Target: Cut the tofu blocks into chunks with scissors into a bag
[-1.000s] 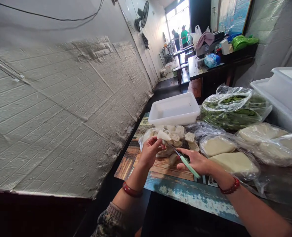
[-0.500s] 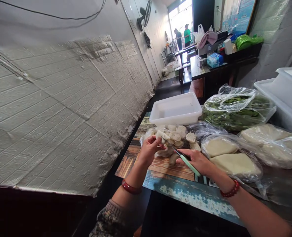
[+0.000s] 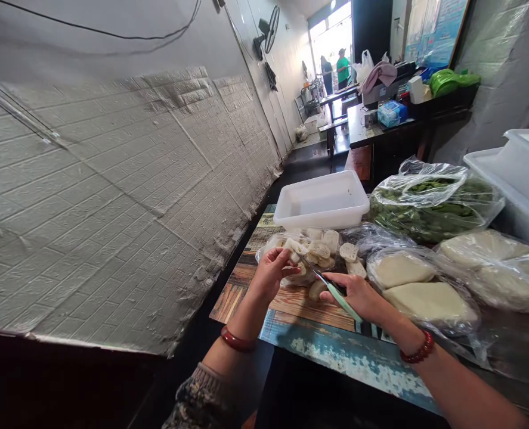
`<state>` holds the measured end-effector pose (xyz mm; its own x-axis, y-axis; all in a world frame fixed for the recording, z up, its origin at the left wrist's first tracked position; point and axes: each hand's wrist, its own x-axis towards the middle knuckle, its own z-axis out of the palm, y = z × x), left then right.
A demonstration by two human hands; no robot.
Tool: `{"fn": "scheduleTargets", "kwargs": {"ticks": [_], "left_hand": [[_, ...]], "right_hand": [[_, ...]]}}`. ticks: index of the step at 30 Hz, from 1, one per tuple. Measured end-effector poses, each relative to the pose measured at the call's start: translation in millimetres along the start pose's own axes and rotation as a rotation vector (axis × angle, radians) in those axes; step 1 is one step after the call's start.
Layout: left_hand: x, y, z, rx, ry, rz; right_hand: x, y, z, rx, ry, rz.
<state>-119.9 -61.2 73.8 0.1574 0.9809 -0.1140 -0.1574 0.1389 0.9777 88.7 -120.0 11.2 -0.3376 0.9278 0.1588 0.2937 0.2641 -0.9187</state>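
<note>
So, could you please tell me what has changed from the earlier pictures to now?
The tip of the green-handled cutting tool, drawn back half a second ago, is forward again, close to the pale piece in the left hand. The right hand keeps its grip on the tool; nothing was visibly taken or released. The white tub, bagged greens and bagged pale slabs stayed in place.

Looks like we're in a small eatery: dark tables (image 3: 357,128) lined up toward a bright doorway (image 3: 329,36), wall fan (image 3: 272,30), bagged greens (image 3: 434,205) and a plastic tub (image 3: 320,201) up front.
</note>
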Motion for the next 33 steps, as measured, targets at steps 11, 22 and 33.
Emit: {"fn": "scheduleTargets", "kwargs": {"ticks": [11, 22, 33], "left_hand": [[-5.6, 2.8, 2.9, 0.077, 0.01, 0.03], [-1.1, 6.8, 5.2, 0.098, -0.098, -0.028], [-4.5, 4.8, 9.5, 0.056, -0.104, -0.053]], "right_hand": [[-1.9, -1.8, -6.6, -0.033, -0.093, 0.076], [-2.2, -6.6, -9.7, 0.059, -0.157, 0.074], [-0.5, 0.0, -5.3, 0.002, -0.106, 0.035]]}}
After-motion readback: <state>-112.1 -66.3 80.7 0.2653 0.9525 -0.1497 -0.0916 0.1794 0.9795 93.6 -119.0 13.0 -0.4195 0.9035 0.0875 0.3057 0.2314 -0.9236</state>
